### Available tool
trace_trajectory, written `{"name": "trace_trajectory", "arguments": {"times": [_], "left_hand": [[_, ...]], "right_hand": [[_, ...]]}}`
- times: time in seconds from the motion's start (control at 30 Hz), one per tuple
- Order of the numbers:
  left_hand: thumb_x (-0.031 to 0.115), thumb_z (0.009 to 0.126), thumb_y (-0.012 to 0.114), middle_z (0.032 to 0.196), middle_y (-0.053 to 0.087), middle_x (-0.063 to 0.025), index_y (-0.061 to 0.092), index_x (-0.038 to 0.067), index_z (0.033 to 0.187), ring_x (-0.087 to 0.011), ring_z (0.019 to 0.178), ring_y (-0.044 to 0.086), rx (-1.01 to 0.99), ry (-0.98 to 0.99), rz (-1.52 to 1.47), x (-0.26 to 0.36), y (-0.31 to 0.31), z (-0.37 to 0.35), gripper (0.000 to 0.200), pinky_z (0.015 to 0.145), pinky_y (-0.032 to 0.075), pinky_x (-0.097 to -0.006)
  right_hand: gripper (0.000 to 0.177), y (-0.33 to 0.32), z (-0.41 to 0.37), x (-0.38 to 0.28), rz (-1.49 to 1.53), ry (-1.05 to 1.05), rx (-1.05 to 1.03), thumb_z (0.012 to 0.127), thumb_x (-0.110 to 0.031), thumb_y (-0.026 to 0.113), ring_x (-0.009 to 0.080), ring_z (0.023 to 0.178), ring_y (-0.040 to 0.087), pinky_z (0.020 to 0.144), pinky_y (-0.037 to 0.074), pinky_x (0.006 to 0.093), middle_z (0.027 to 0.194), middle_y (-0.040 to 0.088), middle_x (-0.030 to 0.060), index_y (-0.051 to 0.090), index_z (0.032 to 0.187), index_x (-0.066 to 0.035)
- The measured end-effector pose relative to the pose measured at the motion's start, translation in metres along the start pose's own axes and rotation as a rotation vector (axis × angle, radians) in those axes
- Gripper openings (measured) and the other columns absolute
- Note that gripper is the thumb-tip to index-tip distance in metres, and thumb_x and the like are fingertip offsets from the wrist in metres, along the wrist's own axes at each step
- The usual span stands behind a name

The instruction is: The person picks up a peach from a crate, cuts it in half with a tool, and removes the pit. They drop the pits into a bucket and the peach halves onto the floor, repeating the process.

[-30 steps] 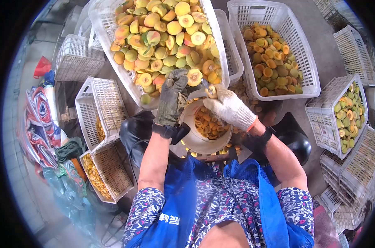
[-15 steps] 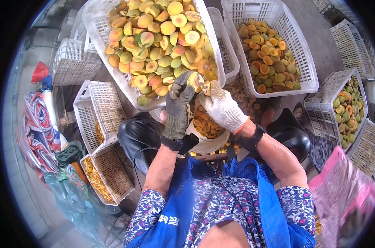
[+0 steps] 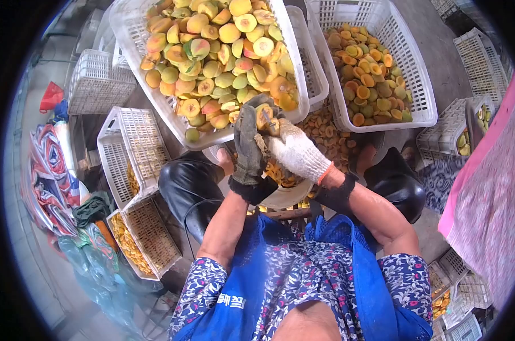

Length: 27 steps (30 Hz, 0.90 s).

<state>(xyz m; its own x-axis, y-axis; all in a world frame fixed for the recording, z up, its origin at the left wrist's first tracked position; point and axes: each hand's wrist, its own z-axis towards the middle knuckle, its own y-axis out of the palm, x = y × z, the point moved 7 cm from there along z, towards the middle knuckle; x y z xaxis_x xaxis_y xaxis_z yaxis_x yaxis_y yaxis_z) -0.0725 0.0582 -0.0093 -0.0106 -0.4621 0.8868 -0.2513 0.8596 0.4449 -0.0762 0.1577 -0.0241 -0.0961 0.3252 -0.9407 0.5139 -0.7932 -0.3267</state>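
1. A cut fruit (image 3: pixel 263 116), its yellow flesh turned upward, is held above the bucket, near the front edge of the large crate.
2. The fruit is gripped by the left hand (image 3: pixel 249 142), which is gloved in dark grey, with the fingers wrapped round it.
3. The right hand (image 3: pixel 296 152), in a white knitted glove, is curled and pressed close to the fruit; what is grasped in it cannot be told.
4. Below the hands, the pale bucket (image 3: pixel 286 199) is partly covered by them; orange fruit pieces (image 3: pixel 284 177) are contained in it.
5. The large crate (image 3: pixel 295 54) is heaped with yellow, green and red-blushed fruits (image 3: pixel 223 57), many of them cut open.
6. Beside it to the right, a narrow white container (image 3: pixel 321 85) is partly hidden, and a second crate (image 3: pixel 408 48) is filled partway with hollowed fruit halves (image 3: pixel 371 77).
7. On the floor between, fruit scraps (image 3: pixel 328 129) are scattered.
8. At the left, yellow-orange pieces (image 3: pixel 128 241) are held in a low crate (image 3: pixel 159 236).
9. At the far right, a crate of greenish fruit (image 3: pixel 439 132) is partly covered by a pink-edged cloth (image 3: pixel 490 193).
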Motion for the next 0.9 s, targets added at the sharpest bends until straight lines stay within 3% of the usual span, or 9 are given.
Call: {"name": "trace_trajectory", "arguments": {"times": [0.37,0.43,0.47,0.53,0.63,0.73,0.83,0.87,0.9], "left_hand": [[0.039,0.099,0.042,0.086,0.064,-0.0089,0.060,0.000,0.096,-0.0191,0.082,0.063,0.030,-0.172,0.110,0.002,-0.006,0.007,0.042,0.078,0.051,-0.0314],[0.032,0.099,0.043,0.089,0.064,-0.0057,0.061,0.003,0.093,-0.0174,0.081,0.062,-0.134,0.008,0.339,0.012,-0.008,0.006,0.035,0.080,0.049,-0.0313],[0.027,0.097,0.046,0.090,0.064,-0.0047,0.062,0.003,0.093,-0.0174,0.081,0.060,-0.071,-0.069,0.107,0.001,-0.005,-0.002,0.029,0.079,0.049,-0.0315],[0.016,0.092,0.051,0.089,0.062,-0.0041,0.060,0.004,0.089,-0.0165,0.079,0.059,-0.328,0.419,1.110,0.015,0.003,-0.001,0.015,0.075,0.050,-0.0326],[0.032,0.100,0.039,0.081,0.057,-0.0043,0.056,0.004,0.083,-0.0148,0.071,0.053,-0.089,-0.140,0.200,-0.016,-0.017,0.004,0.037,0.068,0.046,-0.0305],[0.034,0.096,0.049,0.083,0.059,-0.0085,0.058,0.003,0.086,-0.0196,0.077,0.056,-0.169,-0.144,0.083,-0.014,-0.014,0.011,0.034,0.080,0.049,-0.0387],[0.034,0.096,0.049,0.083,0.060,-0.0094,0.058,0.001,0.088,-0.0208,0.079,0.057,-0.245,-0.276,0.215,-0.011,-0.025,0.010,0.035,0.080,0.049,-0.0385],[0.034,0.095,0.050,0.084,0.061,-0.0109,0.060,0.000,0.088,-0.0213,0.080,0.059,-0.166,-0.221,0.342,-0.005,-0.026,0.001,0.035,0.080,0.049,-0.0380],[0.034,0.096,0.049,0.084,0.063,-0.0110,0.061,0.001,0.086,-0.0211,0.080,0.060,-0.265,-0.081,0.423,0.009,-0.008,-0.003,0.036,0.079,0.049,-0.0361]], "right_hand": [[0.026,0.003,-0.003,-0.008,-0.141,-0.274,-0.088,0.085,-0.013,0.054,0.0395,0.090,0.060,0.076,0.049,0.0424,0.097,0.061,0.0217,0.056,0.107,0.001],[0.022,-0.011,-0.018,-0.045,-0.351,-0.798,0.098,0.080,-0.009,0.056,0.0373,0.086,0.062,0.072,0.050,0.0402,0.092,0.061,0.0201,0.059,0.100,0.001],[0.020,-0.015,-0.021,-0.046,-0.351,-0.772,0.017,0.080,-0.010,0.056,0.0356,0.085,0.062,0.071,0.050,0.0399,0.088,0.061,0.0195,0.060,0.096,0.001],[0.019,-0.012,-0.026,-0.038,-0.354,-0.634,-0.091,0.079,-0.013,0.056,0.0330,0.082,0.063,0.068,0.050,0.0395,0.083,0.062,0.0183,0.061,0.090,0.000],[0.021,0.013,-0.021,-0.009,-0.526,-0.465,-0.276,0.082,-0.019,0.056,0.0272,0.074,0.062,0.064,0.048,0.0377,0.076,0.061,0.0169,0.061,0.089,0.000],[0.025,0.023,-0.013,0.019,0.576,0.155,-0.376,0.084,-0.028,0.057,0.0113,0.051,0.052,0.045,0.042,0.0280,0.061,0.056,0.0017,0.071,0.083,-0.007],[0.027,0.021,-0.026,0.016,0.697,0.304,-0.468,0.084,-0.032,0.058,0.0115,0.050,0.051,0.045,0.041,0.0278,0.059,0.055,0.0011,0.070,0.079,-0.008],[0.031,0.011,-0.029,0.006,0.405,0.373,-0.593,0.084,-0.027,0.053,0.0201,0.064,0.058,0.062,0.047,0.0357,0.066,0.059,0.0080,0.060,0.085,0.003],[0.037,0.015,-0.015,0.006,0.028,0.058,-0.473,0.083,-0.029,0.051,0.0271,0.064,0.059,0.064,0.047,0.0413,0.072,0.063,0.0182,0.061,0.085,0.007]]}}
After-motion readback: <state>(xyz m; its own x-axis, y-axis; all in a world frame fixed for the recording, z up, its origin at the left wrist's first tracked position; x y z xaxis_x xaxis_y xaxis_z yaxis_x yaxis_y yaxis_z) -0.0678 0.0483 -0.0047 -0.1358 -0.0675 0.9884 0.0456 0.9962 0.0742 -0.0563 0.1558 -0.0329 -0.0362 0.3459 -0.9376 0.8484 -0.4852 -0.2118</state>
